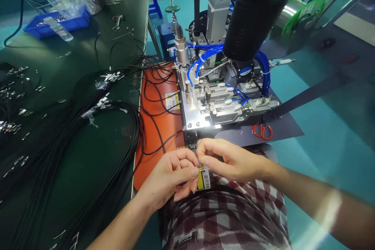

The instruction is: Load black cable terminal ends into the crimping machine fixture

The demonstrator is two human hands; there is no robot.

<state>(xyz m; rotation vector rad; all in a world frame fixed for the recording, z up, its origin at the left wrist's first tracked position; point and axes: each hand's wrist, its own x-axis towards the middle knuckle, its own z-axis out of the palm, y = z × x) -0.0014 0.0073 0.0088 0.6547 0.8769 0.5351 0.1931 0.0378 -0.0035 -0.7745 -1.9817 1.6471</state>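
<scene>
My left hand (177, 175) and my right hand (227, 160) meet in front of the machine, fingertips almost touching. Each is closed in a pinch. Between them shows a tiny thin piece, too small to name. Just behind the fingertips is a yellow and white label (204, 179) with printed characters. Beyond my hands stands a metal bench machine (205, 105) with blue air hoses (209, 54). Thin black cables (158, 125) run across its orange plate (154, 168), left of my hands.
Bundled black cables (137, 125) with metal ends lie on the dark green table (88, 156). A blue tray (79, 21) sits at the back left, near a wrench (118, 22). Red-handled scissors (263, 130) lie right of the machine. A black cylinder (252, 23) hangs above it.
</scene>
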